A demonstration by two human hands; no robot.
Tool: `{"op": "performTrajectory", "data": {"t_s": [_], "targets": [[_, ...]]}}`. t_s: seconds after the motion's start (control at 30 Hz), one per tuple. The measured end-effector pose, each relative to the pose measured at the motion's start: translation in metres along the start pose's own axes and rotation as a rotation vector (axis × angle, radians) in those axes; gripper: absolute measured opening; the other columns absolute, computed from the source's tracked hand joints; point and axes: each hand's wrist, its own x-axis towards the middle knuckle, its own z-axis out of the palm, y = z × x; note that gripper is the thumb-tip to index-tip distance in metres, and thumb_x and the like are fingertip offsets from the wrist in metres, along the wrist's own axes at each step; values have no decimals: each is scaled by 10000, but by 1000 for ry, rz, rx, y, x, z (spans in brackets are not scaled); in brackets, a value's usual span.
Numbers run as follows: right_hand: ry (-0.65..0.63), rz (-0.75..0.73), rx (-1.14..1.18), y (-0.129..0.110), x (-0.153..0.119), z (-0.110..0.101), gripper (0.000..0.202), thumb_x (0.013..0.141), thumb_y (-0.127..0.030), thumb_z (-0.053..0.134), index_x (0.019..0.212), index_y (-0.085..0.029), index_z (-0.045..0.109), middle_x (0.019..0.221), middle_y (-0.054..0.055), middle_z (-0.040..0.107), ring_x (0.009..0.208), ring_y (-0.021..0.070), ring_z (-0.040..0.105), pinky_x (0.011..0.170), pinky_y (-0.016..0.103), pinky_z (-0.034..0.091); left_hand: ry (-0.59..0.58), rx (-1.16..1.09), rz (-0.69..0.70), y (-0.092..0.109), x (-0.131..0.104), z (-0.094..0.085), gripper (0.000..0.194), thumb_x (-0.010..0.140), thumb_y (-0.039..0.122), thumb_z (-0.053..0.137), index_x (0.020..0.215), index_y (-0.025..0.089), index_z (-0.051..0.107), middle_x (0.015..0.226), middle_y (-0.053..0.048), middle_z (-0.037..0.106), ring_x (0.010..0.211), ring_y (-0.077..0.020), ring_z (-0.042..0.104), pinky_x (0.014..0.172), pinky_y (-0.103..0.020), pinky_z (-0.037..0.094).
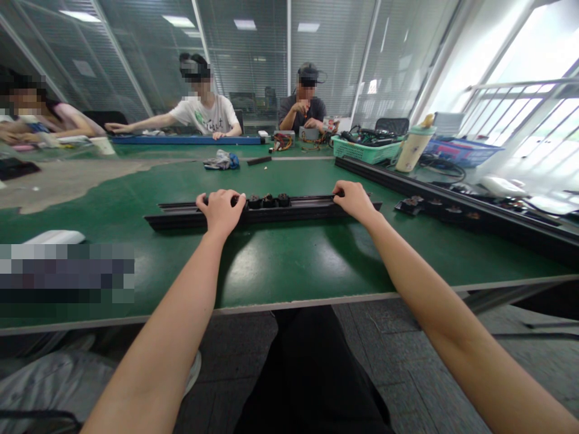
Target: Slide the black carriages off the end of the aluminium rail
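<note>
Left hand (221, 211) half spread, right hand (353, 200) curled, both at the black channel rail (289, 214), grip unclear — probably stiff, fairly light; grasp near both ends.

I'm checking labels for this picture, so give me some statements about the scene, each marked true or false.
1. The left hand and the right hand are both at the black rail. True.
2. The rail stands upright on one end. False: it lies lengthwise on the green table.
3. A cream tumbler stands beside the green basket. True.
4. The basket is on the near side of the rail. False: it stands farther off, beyond the rail.
5. A long blue bar lies in front of a person in a white shirt. True.
</note>
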Motion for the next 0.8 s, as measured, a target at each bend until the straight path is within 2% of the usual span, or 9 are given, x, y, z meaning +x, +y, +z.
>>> {"op": "performTrajectory", "data": {"t_s": [0.27,0.8], "targets": [[17,11,-13,11,1,-1,199,806,-98,629,908,-209,759,977,72,768,960,253,678,949,389,524,1,-5,4,-2,1,2,327,1030,455,491,961,262,746,1196,-118,767,1227,-348,608,1235,-602,223],[21,7,-28,15,3,-1,194,805,-107,636,907,-214,761,974,71,771,954,255,679,940,396,528,0,-6,1,-1,0,0,306,1026,452,497,939,272,728,1185,-107,767,1218,-346,600,1231,-607,235]]}}
